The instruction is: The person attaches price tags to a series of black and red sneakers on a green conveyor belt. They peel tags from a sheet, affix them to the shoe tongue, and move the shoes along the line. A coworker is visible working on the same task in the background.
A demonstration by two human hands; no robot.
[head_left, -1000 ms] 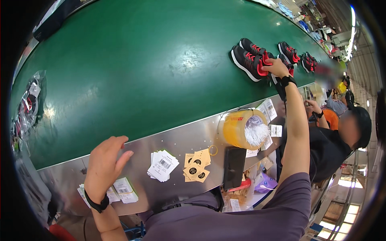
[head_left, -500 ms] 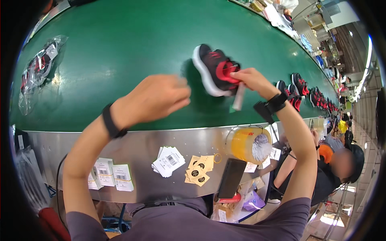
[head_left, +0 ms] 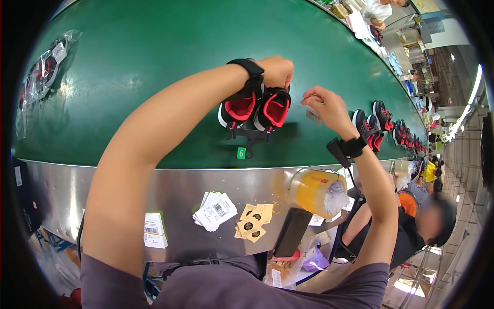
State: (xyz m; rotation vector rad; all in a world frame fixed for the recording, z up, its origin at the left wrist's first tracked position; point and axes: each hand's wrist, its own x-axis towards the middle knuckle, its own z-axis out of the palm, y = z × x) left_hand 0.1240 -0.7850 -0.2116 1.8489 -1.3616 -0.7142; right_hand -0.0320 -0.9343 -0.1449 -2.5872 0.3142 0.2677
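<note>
Both hands have swung in over the green conveyor belt (head_left: 154, 56): left hand (head_left: 275, 69) now clamps the light, soft black-and-red sneaker pair (head_left: 254, 109) at the heels, right hand (head_left: 323, 105) pinching a flimsy paper tag (head_left: 313, 115).

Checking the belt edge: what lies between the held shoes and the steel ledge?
Head view: a small green tag on the green belt, below the shoes.
</note>
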